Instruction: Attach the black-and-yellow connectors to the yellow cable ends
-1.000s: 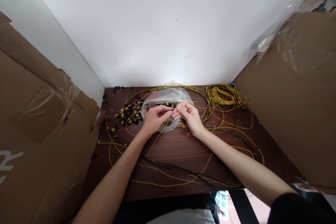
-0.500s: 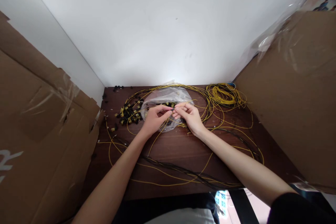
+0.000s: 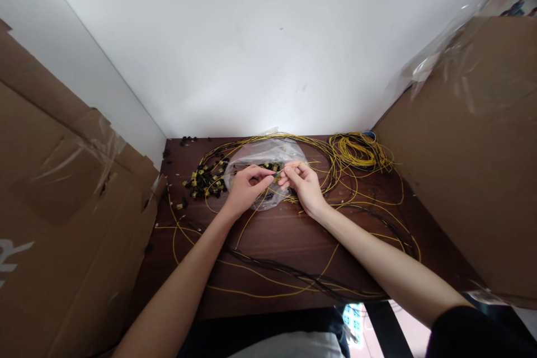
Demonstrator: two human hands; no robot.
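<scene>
My left hand [image 3: 248, 188] is closed, with thumb and index finger pinching a small black connector piece [image 3: 275, 175]; its exact shape is too small to make out. Just to its right, my right hand [image 3: 306, 188] pinches a thin yellow wire [image 3: 314, 162] whose end points at the black piece. Whether wire and piece touch cannot be told. Under both hands lies a clear plastic bag [image 3: 268, 151] with black-and-yellow connectors partly hidden by my fingers. A pile of similar connectors [image 3: 205, 182] sits left of the bag.
A coil of yellow wire [image 3: 361, 154] lies at the back right of the brown table [image 3: 277, 235]. Loose black wires [image 3: 285, 273] and yellow strands cross the front. Cardboard boxes [image 3: 75, 201] flank both sides, and a white wall [image 3: 268, 45] stands behind.
My right fingertips have drawn slightly right, away from my left ones, opening a small gap between the hands. My left hand stays almost in place.
</scene>
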